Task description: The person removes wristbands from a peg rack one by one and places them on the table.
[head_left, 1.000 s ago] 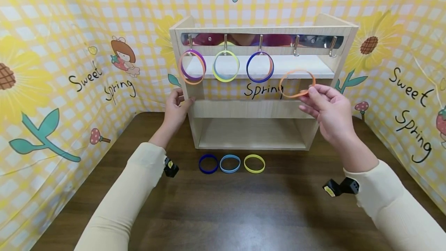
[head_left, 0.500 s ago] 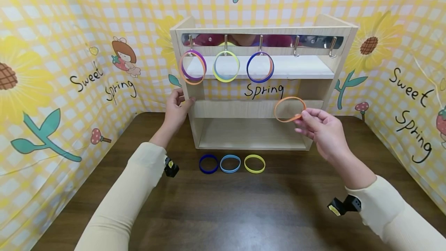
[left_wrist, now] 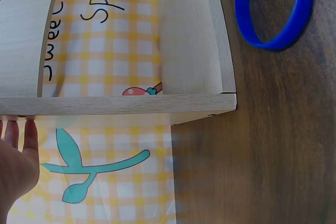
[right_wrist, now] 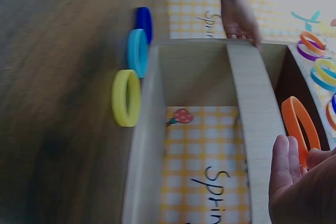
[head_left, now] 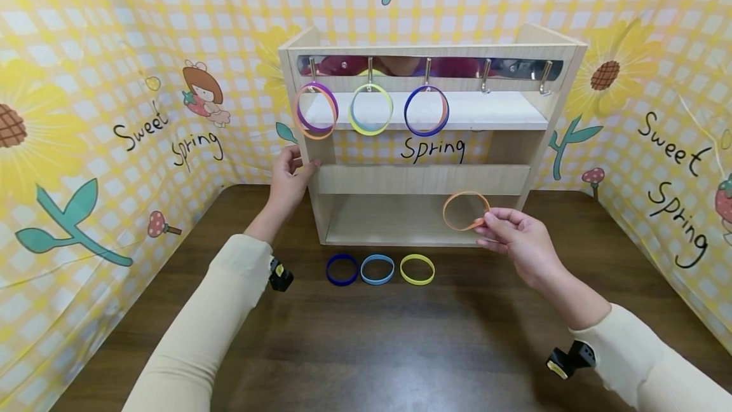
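Note:
In the head view my right hand [head_left: 517,243] pinches an orange silicone wristband [head_left: 445,212] between thumb and fingers, in front of the lower compartment of a wooden hook rack [head_left: 423,178]. The band [right_wrist: 294,116] stands up from the fingertips in the right wrist view. My left hand [head_left: 290,177] grips the rack's left side panel, thumb at its front edge; in the left wrist view its fingertips [left_wrist: 31,135] meet the panel's outer face. On the table before the rack lie a dark blue wristband [head_left: 342,283], a light blue wristband [head_left: 377,281] and a yellow wristband [head_left: 417,282].
A metal strip [head_left: 457,67] with several hooks runs along the rack's top. Purple and orange bands [head_left: 316,137], yellow and light blue bands [head_left: 370,133], and blue and orange bands [head_left: 426,134] hang on the left three hooks. Patterned cloth [head_left: 171,37] surrounds the wooden table [head_left: 343,348].
My right hand has lowered the orange wristband from just below the hooks to the lower compartment's height, drifting slightly left. My left hand and the other bands stay where they were.

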`<state>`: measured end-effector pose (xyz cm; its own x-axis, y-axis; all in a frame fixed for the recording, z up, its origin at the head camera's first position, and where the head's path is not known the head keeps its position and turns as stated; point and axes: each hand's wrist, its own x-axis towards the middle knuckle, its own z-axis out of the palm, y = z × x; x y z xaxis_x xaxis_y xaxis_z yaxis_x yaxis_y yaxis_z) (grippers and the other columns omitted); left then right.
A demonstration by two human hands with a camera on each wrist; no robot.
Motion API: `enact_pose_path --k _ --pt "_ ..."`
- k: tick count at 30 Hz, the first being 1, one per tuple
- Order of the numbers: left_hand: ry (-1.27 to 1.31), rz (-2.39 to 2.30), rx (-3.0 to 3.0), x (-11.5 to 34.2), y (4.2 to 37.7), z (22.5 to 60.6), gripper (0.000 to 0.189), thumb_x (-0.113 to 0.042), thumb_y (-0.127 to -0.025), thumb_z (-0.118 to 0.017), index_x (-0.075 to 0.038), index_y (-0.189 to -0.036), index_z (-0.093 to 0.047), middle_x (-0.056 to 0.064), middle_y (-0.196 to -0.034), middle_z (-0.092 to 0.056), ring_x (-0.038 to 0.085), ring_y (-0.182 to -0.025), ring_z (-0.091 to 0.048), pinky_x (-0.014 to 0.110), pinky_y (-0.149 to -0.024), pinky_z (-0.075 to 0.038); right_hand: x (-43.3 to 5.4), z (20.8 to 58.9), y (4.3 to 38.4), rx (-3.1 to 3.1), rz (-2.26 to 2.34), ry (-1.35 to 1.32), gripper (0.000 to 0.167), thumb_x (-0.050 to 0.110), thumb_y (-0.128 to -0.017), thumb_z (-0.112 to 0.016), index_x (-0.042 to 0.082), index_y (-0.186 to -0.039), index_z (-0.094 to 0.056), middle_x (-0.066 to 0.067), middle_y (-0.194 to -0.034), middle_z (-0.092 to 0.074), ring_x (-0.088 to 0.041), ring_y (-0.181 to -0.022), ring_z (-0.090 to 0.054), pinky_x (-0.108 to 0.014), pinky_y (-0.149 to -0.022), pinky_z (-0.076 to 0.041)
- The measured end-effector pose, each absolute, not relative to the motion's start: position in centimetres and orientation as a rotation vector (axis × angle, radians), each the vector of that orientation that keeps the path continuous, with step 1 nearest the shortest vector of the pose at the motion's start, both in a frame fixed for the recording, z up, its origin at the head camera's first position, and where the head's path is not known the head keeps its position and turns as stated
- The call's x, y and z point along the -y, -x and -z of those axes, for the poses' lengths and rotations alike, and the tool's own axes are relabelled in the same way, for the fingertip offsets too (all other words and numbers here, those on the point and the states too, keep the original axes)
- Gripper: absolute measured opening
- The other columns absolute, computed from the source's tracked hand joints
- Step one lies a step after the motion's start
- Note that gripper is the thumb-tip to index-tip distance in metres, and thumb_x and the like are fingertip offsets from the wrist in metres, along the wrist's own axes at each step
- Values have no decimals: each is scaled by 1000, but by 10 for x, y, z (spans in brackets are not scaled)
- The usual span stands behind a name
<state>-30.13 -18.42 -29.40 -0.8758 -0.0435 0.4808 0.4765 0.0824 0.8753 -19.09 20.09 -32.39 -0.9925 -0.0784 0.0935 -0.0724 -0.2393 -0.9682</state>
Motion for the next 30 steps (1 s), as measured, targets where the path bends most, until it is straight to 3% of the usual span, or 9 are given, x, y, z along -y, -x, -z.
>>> enact_pose_path --k 5,20,30 --pt "420 1842 1982 184 301 294 34 2 -90 -61 11 -121 -49 -2 -106 -55 14 -98 -54 25 -77 -48 -202 336 190 -1941 2409 160 6 11 -97 -60 7 -101 -59 -2 -89 -71 -12 -84 -69 -30 -76 -56" --pt "415 1846 1984 184 300 293 37 2 -90 -61 13 -123 -47 0 -108 -54 14 -98 -54 24 -76 -49 -212 370 194 -2010 2233 53 16 11 -98 -57 -2 -109 -55 -6 -92 -68 -14 -85 -69 -30 -77 -55" --pt "430 1844 1979 184 301 294 40 3 -90 -60 17 -125 -45 31 -125 -48 13 -97 -54 23 -76 -49 -219 394 199 -2015 2164 1 27 9 -98 -57 -10 -116 -50 -6 -92 -68 -15 -85 -69 -31 -77 -56"
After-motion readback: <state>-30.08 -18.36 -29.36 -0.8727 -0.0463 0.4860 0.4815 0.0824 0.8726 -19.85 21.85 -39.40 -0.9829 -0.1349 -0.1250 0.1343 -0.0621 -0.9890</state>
